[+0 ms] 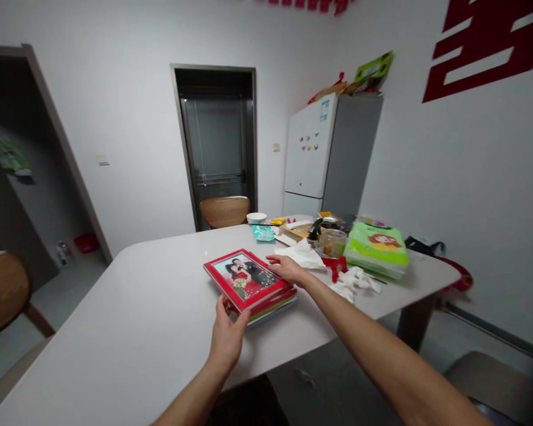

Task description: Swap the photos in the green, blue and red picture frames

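Down at the near middle of the white table [128, 307], in the head camera's view, lies a short stack of flat books or albums, and on top of it sits a red-bordered photo album [246, 278] whose cover shows a posed couple, one figure in red holding flowers. Both hands are on it. The left hand [227, 336] comes up from the lower edge of the view and grips the stack's near corner — thumb laid on the red cover, the other fingers curled around the edge, so they are closed on the stack rather than spread. The right hand [288, 269] reaches in along a long bare forearm from the lower right and rests at the far right corner of the album, fingers gently extended and lying flat against the cover's edge; whether they pinch it or only press on it I cannot tell. Just beyond that hand lies a crumpled white tissue [302, 254], and past it a clear glass jar [333, 242] with something small and red at its foot. Further right stands a stack of green packs [376, 248], with more white crumpled paper [354, 281] in front of them. A teal packet [263, 233] and a white bowl [256, 218] sit toward the far edge, near a wooden chair back [224, 210]. Behind the table — against the white wall — stands a white refrigerator [311, 154], beside a dark doorway [217, 142].
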The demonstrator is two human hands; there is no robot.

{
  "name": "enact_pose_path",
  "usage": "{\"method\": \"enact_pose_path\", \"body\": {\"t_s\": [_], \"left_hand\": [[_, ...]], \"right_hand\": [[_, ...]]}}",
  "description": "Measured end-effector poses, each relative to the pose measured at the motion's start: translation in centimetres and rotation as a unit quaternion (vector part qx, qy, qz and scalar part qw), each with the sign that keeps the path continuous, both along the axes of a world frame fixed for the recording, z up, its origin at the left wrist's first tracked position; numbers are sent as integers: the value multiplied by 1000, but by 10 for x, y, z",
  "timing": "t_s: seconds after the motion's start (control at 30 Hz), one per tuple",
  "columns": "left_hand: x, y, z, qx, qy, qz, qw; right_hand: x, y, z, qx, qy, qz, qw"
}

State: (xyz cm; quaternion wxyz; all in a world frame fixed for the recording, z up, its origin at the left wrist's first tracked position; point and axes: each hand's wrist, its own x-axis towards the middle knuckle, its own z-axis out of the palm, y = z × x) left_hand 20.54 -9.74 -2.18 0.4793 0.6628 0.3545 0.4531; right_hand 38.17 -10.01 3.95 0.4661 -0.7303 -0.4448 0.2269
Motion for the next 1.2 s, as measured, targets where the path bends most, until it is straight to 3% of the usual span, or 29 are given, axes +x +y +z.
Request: {"method": "enact_pose_path", "body": {"t_s": [0.17,0.3,0.6,0.8,1.0,1.1,1.2], "left_hand": [[-7,-3,2,-7,11,7,1000],[-23,4,3,-32,40,29,998],[-126,89,2,-59,33,143,987],[-158,117,5,-65,14,185,980],[-175,117,2,-90,-29,236,967],[-185,112,18,-84,-58,272,957],[-182,97,53,-48,-96,255,961]], "right_hand": [[7,-6,-15,-60,28,39,997],[-7,1,-28,-65,55,87,993],[-110,70,-48,0,100,154,983],[-148,113,-42,28,94,160,982],[-143,114,-40,44,59,127,989],[-138,108,-26,84,29,85,992],[-153,92,6,143,22,104,984]]}}
